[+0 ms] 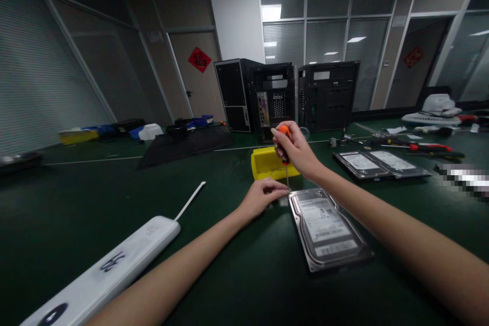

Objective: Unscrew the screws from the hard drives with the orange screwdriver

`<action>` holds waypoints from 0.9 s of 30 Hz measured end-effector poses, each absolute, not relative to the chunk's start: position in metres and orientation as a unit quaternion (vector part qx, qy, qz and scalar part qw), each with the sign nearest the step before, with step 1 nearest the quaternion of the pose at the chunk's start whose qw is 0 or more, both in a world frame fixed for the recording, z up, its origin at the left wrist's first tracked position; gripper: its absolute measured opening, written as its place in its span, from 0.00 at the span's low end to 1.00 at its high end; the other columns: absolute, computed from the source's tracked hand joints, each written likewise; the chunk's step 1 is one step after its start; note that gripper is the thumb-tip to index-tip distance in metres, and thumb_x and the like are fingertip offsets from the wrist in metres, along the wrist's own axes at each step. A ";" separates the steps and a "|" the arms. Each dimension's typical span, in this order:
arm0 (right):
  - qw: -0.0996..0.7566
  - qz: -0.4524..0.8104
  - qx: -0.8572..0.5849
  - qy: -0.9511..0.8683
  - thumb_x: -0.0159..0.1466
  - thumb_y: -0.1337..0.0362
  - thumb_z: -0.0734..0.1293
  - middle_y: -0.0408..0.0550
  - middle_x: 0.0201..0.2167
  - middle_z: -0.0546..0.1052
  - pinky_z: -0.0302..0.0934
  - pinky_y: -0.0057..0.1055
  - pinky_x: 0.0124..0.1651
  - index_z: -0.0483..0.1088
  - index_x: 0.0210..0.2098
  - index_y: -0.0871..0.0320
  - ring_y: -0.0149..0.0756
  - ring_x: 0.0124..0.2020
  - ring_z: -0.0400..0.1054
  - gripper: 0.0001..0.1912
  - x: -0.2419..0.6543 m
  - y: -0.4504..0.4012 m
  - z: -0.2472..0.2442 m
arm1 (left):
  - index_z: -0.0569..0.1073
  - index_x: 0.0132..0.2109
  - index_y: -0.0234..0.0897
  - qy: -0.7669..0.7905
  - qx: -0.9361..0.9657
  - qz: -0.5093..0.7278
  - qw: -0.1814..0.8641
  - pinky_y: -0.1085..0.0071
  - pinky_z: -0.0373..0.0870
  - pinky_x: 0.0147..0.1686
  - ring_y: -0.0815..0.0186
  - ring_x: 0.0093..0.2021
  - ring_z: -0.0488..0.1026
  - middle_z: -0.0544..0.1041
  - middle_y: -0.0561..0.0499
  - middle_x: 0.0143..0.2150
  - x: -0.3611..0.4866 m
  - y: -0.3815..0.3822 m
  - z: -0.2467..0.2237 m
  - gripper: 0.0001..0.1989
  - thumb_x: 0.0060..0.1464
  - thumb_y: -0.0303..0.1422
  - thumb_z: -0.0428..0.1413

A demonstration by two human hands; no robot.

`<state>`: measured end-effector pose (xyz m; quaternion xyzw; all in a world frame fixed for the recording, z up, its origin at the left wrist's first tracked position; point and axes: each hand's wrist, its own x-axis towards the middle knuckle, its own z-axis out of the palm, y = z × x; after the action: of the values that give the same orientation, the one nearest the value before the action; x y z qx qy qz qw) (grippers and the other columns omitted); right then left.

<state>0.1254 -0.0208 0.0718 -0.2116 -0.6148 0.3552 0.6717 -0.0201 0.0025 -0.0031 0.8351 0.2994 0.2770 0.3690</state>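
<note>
An orange and black screwdriver [286,137] stands upright in my right hand [297,150], its fingers wrapped round the handle. The tip of its shaft is at the upper left corner of a silver hard drive [324,221], which lies flat on the green table with its label up. My left hand [265,194] rests beside that same corner, with thumb and fingertips closed together close to the screwdriver tip. Whatever those fingertips pinch is too small to make out. Just behind both hands sits a yellow plastic bin [263,164].
Two more hard drives [361,163] lie to the right, with pliers [420,146] and other tools beyond. Computer cases [233,94] stand at the back. A black mat [183,145] lies at the back left, and a white device marked 39 [130,254] at the front left.
</note>
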 end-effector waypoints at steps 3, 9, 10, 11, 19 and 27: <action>0.673 0.358 -0.212 -0.611 0.61 0.58 0.62 0.34 0.21 0.62 0.50 0.20 0.19 0.56 0.37 0.54 0.20 0.16 0.54 0.11 0.126 -0.021 0.072 | 0.78 0.41 0.35 0.291 0.828 0.293 0.379 0.70 0.66 0.44 0.63 0.42 0.72 0.77 0.47 0.41 -0.021 0.003 -0.002 0.13 0.53 0.38 0.56; 0.672 0.359 -0.213 -0.612 0.61 0.57 0.62 0.34 0.21 0.62 0.50 0.20 0.19 0.55 0.37 0.54 0.20 0.16 0.54 0.11 0.126 -0.021 0.072 | 0.77 0.41 0.34 0.284 0.834 0.294 0.370 0.70 0.66 0.43 0.64 0.41 0.71 0.76 0.47 0.40 -0.022 0.004 -0.005 0.13 0.54 0.38 0.55; 0.672 0.357 -0.214 -0.613 0.60 0.57 0.62 0.34 0.21 0.62 0.50 0.21 0.19 0.55 0.37 0.54 0.20 0.16 0.54 0.12 0.126 -0.021 0.072 | 0.77 0.41 0.34 0.287 0.839 0.289 0.361 0.70 0.66 0.41 0.64 0.40 0.71 0.76 0.47 0.39 -0.022 0.004 -0.005 0.13 0.54 0.38 0.55; 0.672 0.356 -0.214 -0.613 0.60 0.56 0.62 0.34 0.22 0.62 0.50 0.21 0.19 0.55 0.37 0.54 0.20 0.17 0.55 0.12 0.126 -0.020 0.072 | 0.78 0.40 0.34 0.290 0.843 0.285 0.352 0.70 0.66 0.40 0.64 0.38 0.71 0.76 0.47 0.38 -0.021 0.004 -0.005 0.14 0.54 0.39 0.55; 0.673 0.353 -0.212 -0.614 0.60 0.56 0.63 0.34 0.22 0.62 0.50 0.21 0.19 0.55 0.37 0.54 0.21 0.17 0.54 0.12 0.126 -0.020 0.071 | 0.77 0.40 0.33 0.297 0.852 0.274 0.331 0.72 0.66 0.36 0.66 0.36 0.70 0.75 0.47 0.37 -0.021 0.003 -0.004 0.15 0.54 0.39 0.53; 0.673 0.355 -0.220 -0.611 0.60 0.57 0.63 0.34 0.21 0.62 0.50 0.21 0.19 0.55 0.37 0.54 0.21 0.17 0.54 0.12 0.127 -0.019 0.072 | 0.77 0.40 0.32 0.298 0.851 0.270 0.337 0.72 0.65 0.35 0.65 0.36 0.70 0.75 0.47 0.37 -0.020 0.002 -0.003 0.15 0.54 0.39 0.53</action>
<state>0.1272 -0.0193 0.0716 -0.2200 -0.6109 0.3547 0.6727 -0.0203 0.0018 -0.0027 0.8509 0.2985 0.2704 0.3373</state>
